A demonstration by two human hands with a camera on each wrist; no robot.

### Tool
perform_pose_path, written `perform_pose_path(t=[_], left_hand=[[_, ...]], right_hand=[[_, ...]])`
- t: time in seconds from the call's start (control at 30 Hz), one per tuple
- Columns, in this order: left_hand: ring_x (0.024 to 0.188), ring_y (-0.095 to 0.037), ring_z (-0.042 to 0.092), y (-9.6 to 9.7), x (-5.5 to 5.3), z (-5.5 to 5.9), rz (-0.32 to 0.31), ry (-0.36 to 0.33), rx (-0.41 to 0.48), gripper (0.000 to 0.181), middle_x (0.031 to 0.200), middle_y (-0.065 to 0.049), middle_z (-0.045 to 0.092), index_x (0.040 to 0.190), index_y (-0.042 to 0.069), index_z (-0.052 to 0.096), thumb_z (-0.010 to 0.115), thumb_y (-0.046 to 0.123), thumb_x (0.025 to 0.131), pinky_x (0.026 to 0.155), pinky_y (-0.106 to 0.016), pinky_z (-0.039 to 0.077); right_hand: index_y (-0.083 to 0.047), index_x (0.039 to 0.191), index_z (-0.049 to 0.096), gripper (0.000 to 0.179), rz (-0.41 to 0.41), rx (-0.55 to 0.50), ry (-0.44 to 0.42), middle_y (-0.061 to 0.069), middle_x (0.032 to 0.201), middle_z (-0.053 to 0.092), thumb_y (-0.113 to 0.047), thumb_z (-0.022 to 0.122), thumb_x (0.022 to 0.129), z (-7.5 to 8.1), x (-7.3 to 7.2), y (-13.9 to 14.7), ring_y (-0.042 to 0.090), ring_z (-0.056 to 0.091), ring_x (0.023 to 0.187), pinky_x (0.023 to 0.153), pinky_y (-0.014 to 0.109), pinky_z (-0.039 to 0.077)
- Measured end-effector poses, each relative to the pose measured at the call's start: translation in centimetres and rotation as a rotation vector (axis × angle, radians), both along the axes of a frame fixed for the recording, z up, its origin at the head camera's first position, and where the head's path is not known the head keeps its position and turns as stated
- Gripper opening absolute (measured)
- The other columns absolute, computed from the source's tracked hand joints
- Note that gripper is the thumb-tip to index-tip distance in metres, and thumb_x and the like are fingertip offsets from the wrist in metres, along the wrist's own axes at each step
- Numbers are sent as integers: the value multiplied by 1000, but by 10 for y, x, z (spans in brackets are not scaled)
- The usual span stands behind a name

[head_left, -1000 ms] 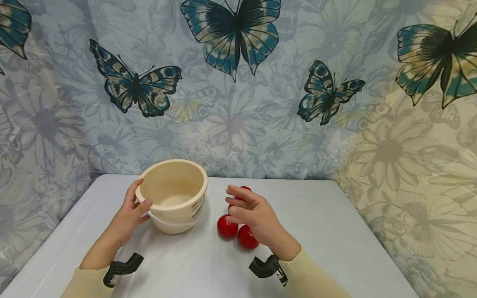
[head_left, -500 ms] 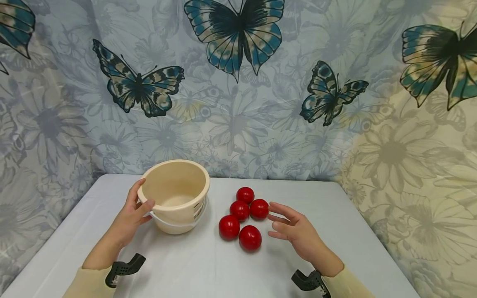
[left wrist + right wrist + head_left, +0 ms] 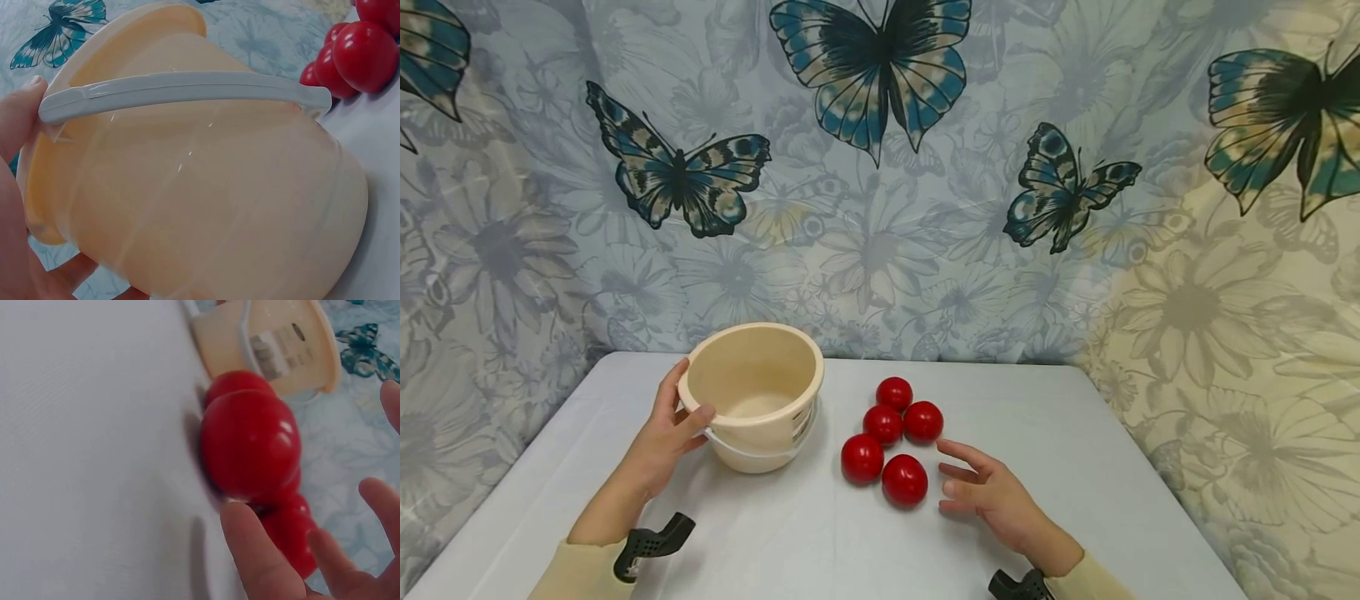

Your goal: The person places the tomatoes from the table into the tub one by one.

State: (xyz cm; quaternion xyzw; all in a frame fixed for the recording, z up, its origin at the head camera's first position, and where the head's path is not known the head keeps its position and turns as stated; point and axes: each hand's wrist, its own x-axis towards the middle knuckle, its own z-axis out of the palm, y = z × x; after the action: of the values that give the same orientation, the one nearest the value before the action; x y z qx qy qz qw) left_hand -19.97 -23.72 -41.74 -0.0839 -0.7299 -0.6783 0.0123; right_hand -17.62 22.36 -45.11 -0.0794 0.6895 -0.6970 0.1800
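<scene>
A cream plastic bucket (image 3: 752, 425) with a pale carrying handle (image 3: 187, 87) stands tilted toward me at the left of the table. My left hand (image 3: 662, 433) grips its rim on the left side, thumb in front and fingers behind. Right of the bucket lie several glossy red balls (image 3: 905, 481) in a loose cluster. My right hand (image 3: 996, 500) hovers just right of the nearest ball, fingers spread and holding nothing. Seen from the right wrist, the fingertips lie close to the front ball (image 3: 250, 444); whether one touches it I cannot tell.
A white cloth covers the table (image 3: 1075, 450). Behind it and at both sides hangs a fabric backdrop (image 3: 880, 250) printed with flowers and butterflies. A printed label (image 3: 278, 353) shows on the bucket's side.
My right hand has moved right, away from above the balls, and then slightly nearer to me, uncovering the whole cluster. My left hand keeps hold of the bucket, which stays in place.
</scene>
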Motion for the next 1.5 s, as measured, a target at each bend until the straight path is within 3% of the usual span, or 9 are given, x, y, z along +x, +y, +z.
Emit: perform_pose_path(t=[0.2,0.43,0.6,0.87,1.13,1.37,1.5], left_hand=[[141,-46,24,2,0,-1,-7,5,-9,85,162,-15,-3,159,26,-7,56,22,103,101,-69,31],[141,-47,23,2,-2,-3,0,-11,-6,85,163,-14,-6,159,27,-7,57,23,103,100,-72,30],[141,-46,24,3,-1,-5,-7,-11,-2,83,163,-12,-7,159,26,-5,56,23,103,101,-70,32],[139,-45,27,4,0,-4,-2,-10,-4,81,164,-12,-6,159,27,-4,55,23,104,101,-69,32],[140,-46,26,3,0,-3,-5,-1,-9,82,163,-12,-6,159,26,-5,55,23,104,100,-69,33],[140,-46,26,3,-1,-2,-13,7,-6,81,163,-13,-5,159,25,-5,54,21,104,100,-69,33],[140,-46,26,3,-1,-3,-15,2,-6,81,163,-12,-6,159,25,-5,55,22,104,100,-70,33]], right_hand=[[-6,153,37,67,-12,40,-31,28,156,26,-12,68,94,-9,-3,-5,48,30,139,89,51,52],[-10,152,41,73,8,79,-12,29,153,32,-13,76,88,-25,-7,-12,46,37,136,88,47,54],[-11,150,44,73,5,91,10,24,152,37,-14,78,86,-31,-9,-17,47,28,140,89,47,54],[-11,149,47,72,20,115,47,17,154,35,-15,80,84,-31,-13,-26,45,21,142,89,46,54],[-10,147,49,69,9,88,34,17,156,29,-12,80,85,-29,-14,-34,45,32,137,83,48,56],[-5,144,51,67,22,80,66,16,151,36,-7,79,83,-30,-19,-40,38,42,128,83,46,56],[-4,143,53,66,35,86,92,16,150,37,-5,80,82,-32,-21,-41,39,40,129,84,46,56]])
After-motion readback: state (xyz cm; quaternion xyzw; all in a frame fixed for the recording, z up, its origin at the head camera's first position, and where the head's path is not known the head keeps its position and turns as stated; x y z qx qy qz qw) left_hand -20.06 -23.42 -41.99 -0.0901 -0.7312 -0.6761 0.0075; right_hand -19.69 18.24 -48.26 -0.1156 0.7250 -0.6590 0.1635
